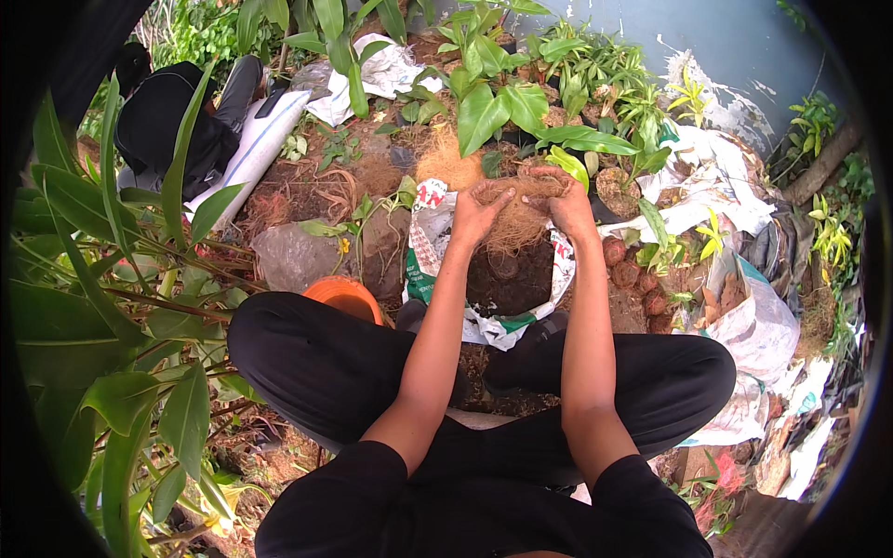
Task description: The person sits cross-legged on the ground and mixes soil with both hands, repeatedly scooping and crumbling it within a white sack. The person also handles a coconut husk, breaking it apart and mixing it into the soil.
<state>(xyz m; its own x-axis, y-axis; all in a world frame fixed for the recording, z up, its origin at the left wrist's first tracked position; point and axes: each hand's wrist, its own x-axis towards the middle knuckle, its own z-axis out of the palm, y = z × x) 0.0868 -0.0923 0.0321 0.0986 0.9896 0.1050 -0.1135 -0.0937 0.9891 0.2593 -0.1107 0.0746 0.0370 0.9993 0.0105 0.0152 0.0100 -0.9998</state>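
Between my two hands is a brown clump of coconut fibre, loose strands hanging from its lower side. My left hand grips its left edge with the thumb on top. On the opposite edge my right hand is closed, thumb pointing inward. Below the clump lies an opened white, red and green sack with dark soil in it. A small roundish dark thing sits in the soil, partly under the strands; its kind I cannot make out.
An orange pot stands by my left knee. More fibre lies beyond the sack. Potted plants line the far side before a grey wall. Small brown round things lie right. Another person sits far left.
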